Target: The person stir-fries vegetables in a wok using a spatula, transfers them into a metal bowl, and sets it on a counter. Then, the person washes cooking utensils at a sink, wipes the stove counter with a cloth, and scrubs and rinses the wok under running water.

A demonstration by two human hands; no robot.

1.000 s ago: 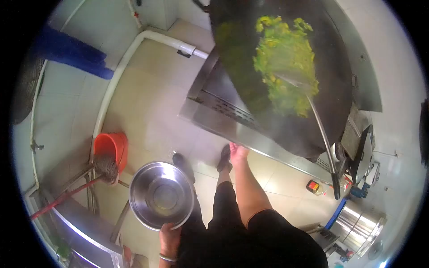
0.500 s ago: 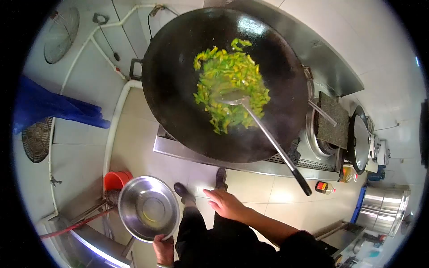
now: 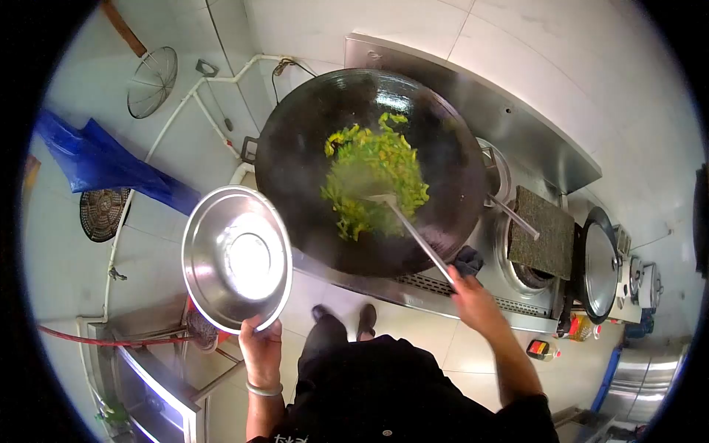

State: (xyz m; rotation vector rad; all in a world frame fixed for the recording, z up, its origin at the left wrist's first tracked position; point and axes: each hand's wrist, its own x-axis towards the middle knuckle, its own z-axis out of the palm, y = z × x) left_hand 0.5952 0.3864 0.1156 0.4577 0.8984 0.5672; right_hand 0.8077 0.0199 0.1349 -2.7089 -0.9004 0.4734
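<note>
Steel stove [image 3: 487,236]: runs beneath the wok and out past its right side. Wok [image 3: 295,170]: large, dark, handle on its left side; you stand in front of it. Metal bowl [image 3: 221,295]: you hold it up at the wok's front left, its bright inside turned partly upward; you cannot tell from this view whether its rim touches the wok. Spatula [image 3: 421,240]: slants from the wok's middle out over its front-right edge, blade blurred by steam. Green vegetables [image 3: 377,166]: chopped, yellowish in places, heaped in the middle of the wok. Slab [image 3: 543,232]: flat, grey, on the stove right of the wok. Your left hand [image 3: 260,354]: clamped on the bowl's near rim. Your right hand [image 3: 473,299]: closed around the spatula's handle, front right of the wok. Dark cloth [image 3: 467,261]: bunched just beside the wok's front-right edge.
</note>
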